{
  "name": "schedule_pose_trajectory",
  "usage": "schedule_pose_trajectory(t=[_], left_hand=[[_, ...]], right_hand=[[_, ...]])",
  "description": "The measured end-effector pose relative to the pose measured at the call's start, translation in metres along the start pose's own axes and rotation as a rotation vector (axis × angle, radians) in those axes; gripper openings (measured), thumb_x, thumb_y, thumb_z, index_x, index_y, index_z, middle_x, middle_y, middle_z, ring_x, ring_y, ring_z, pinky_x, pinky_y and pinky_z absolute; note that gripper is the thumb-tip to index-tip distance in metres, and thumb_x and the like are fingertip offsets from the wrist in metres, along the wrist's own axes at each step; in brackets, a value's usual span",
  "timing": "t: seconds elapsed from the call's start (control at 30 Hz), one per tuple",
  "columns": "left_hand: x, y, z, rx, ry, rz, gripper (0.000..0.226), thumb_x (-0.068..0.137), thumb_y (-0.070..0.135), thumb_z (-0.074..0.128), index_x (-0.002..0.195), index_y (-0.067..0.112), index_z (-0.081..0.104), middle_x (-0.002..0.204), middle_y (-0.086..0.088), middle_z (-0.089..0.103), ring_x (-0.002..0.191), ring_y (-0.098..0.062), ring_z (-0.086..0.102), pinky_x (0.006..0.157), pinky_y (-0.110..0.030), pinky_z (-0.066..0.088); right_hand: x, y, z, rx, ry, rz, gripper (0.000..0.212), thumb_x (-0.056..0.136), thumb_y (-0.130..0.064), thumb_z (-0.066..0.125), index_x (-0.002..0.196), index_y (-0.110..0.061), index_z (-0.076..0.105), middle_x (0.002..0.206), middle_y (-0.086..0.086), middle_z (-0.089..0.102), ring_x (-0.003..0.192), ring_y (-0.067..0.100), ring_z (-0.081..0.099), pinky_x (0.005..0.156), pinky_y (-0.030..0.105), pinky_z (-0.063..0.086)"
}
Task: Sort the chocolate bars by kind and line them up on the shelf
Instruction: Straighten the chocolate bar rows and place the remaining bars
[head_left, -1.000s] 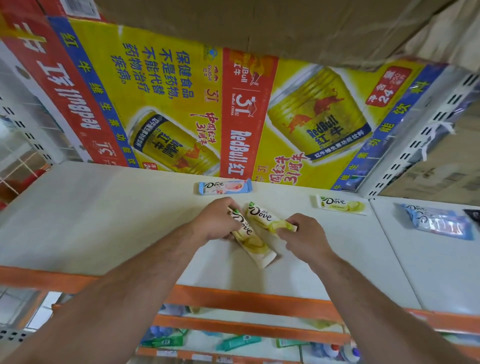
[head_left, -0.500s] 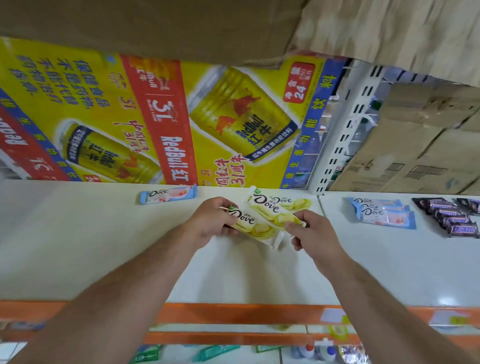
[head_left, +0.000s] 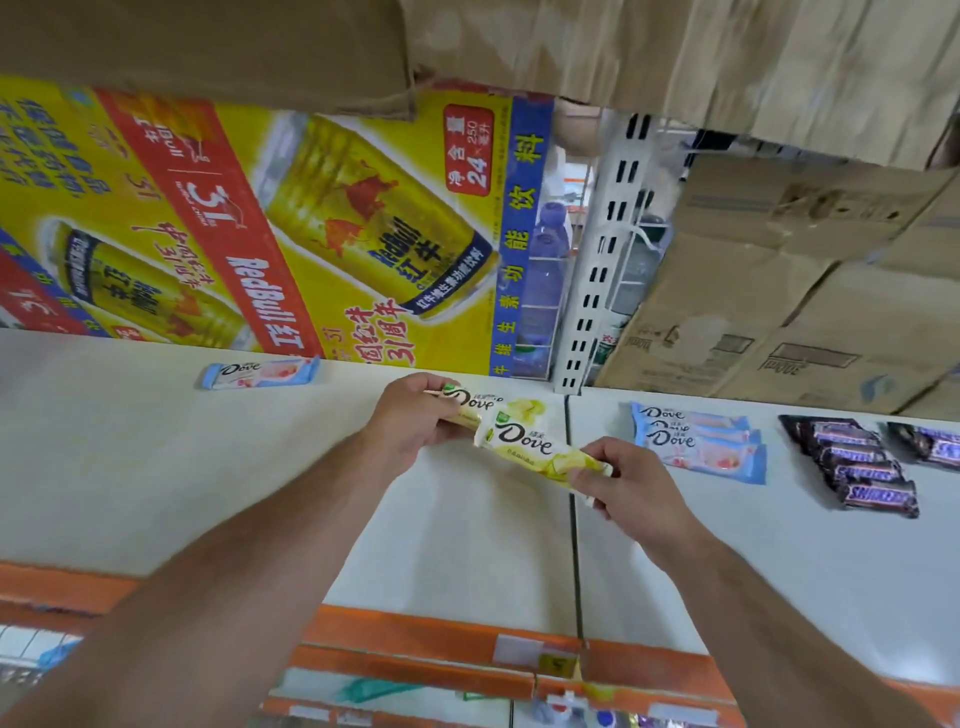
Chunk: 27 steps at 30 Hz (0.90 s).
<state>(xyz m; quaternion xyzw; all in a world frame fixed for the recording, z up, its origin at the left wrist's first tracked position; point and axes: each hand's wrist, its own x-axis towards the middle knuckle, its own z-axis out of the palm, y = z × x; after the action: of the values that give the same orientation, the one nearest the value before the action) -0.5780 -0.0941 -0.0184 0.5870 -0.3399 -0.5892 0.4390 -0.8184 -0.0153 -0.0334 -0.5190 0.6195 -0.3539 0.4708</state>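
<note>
On the white shelf (head_left: 156, 467), a lone pink-and-blue Dove bar (head_left: 260, 372) lies far left by the back. The left hand (head_left: 410, 421) has its grip clenched round one yellow Dove bar (head_left: 467, 404). A second yellow Dove bar (head_left: 535, 449) slants down-right from it, its lower end pinched in the right hand (head_left: 631, 486). Blue Dove bars (head_left: 701, 441) lie just right of that hand, with Snickers bars (head_left: 857, 467) beyond, so the right hand seems nearer to them.

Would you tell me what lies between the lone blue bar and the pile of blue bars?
In the head view, the left hand and right hand hold yellow bars there, above the white shelf.
</note>
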Motion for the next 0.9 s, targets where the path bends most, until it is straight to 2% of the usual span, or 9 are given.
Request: schedule_pose_trajectory(t=[0.1,0.2,0.27,0.43,0.53,0.63,0.73,0.8,0.9], left_hand=[[0.007,-0.003,0.010,0.102,0.106,0.012,0.018,0.082,-0.008,0.066,0.085,0.009,0.061,0.090,-0.019,0.069,0.066,-0.025,0.070,0.052,-0.032,0.058],[0.016,-0.005,0.009,0.475,0.227,0.112,0.015,0.073,0.014,0.079,0.081,0.019,0.066,0.079,-0.003,0.068,0.064,-0.015,0.063,0.051,-0.023,0.048],[0.018,-0.004,0.007,0.623,0.246,0.157,0.017,0.071,0.024,0.080,0.082,0.023,0.067,0.077,0.005,0.064,0.066,-0.011,0.060,0.050,-0.021,0.040],[0.023,-0.005,0.002,0.829,0.231,0.273,0.022,0.068,0.034,0.080,0.080,0.025,0.063,0.077,0.015,0.056,0.064,0.002,0.051,0.042,-0.011,0.031],[0.026,-0.007,-0.001,0.963,0.200,0.291,0.026,0.069,0.038,0.079,0.083,0.024,0.061,0.083,0.011,0.056,0.075,-0.010,0.055,0.056,-0.023,0.039],[0.024,-0.011,-0.007,1.047,0.204,0.304,0.029,0.077,0.043,0.072,0.094,0.023,0.058,0.093,0.005,0.058,0.087,-0.019,0.059,0.066,-0.028,0.043],[0.016,-0.022,-0.025,1.235,0.266,0.497,0.034,0.085,0.044,0.060,0.109,0.020,0.058,0.108,-0.003,0.060,0.102,-0.025,0.055,0.078,-0.034,0.045],[0.008,-0.036,-0.043,1.372,0.294,0.619,0.043,0.086,0.048,0.055,0.119,0.020,0.058,0.121,-0.003,0.060,0.113,-0.025,0.051,0.089,-0.038,0.042],[0.000,-0.058,-0.069,1.455,0.201,0.627,0.056,0.088,0.052,0.045,0.137,0.024,0.047,0.148,0.001,0.042,0.137,-0.020,0.033,0.110,-0.044,0.025]], right_hand=[[0.002,0.001,-0.005,-0.034,-0.017,-0.017,0.013,0.083,-0.016,0.072,0.075,-0.023,0.067,0.059,-0.012,0.058,0.053,0.008,0.049,0.057,0.027,0.041],[0.003,0.001,-0.006,-0.064,-0.019,-0.033,0.013,0.082,-0.017,0.072,0.074,-0.026,0.067,0.059,-0.014,0.057,0.056,0.010,0.048,0.057,0.025,0.039],[0.004,0.001,-0.005,-0.075,-0.020,-0.036,0.013,0.082,-0.017,0.072,0.074,-0.025,0.067,0.058,-0.014,0.056,0.058,0.012,0.047,0.057,0.027,0.039],[0.007,-0.002,-0.003,-0.110,-0.018,-0.044,0.011,0.081,-0.018,0.072,0.075,-0.025,0.066,0.063,-0.008,0.057,0.059,0.013,0.048,0.059,0.028,0.040],[0.007,-0.003,0.001,-0.105,-0.011,-0.054,0.014,0.081,-0.017,0.073,0.074,-0.027,0.066,0.061,-0.011,0.057,0.058,0.012,0.047,0.059,0.027,0.040],[0.007,-0.004,0.006,-0.110,-0.004,-0.053,0.017,0.081,-0.018,0.073,0.071,-0.030,0.065,0.059,-0.012,0.056,0.056,0.011,0.047,0.057,0.025,0.039],[0.009,-0.005,0.014,-0.099,0.009,-0.046,0.016,0.081,-0.017,0.073,0.072,-0.029,0.066,0.057,-0.013,0.054,0.050,0.008,0.044,0.054,0.025,0.037],[0.011,-0.007,0.023,-0.105,0.011,-0.037,0.014,0.082,-0.019,0.073,0.074,-0.028,0.066,0.055,-0.013,0.052,0.048,0.007,0.043,0.052,0.024,0.036],[0.013,-0.009,0.039,-0.116,0.006,-0.028,0.011,0.082,-0.022,0.075,0.076,-0.026,0.066,0.050,-0.013,0.046,0.045,0.007,0.044,0.049,0.023,0.036]])
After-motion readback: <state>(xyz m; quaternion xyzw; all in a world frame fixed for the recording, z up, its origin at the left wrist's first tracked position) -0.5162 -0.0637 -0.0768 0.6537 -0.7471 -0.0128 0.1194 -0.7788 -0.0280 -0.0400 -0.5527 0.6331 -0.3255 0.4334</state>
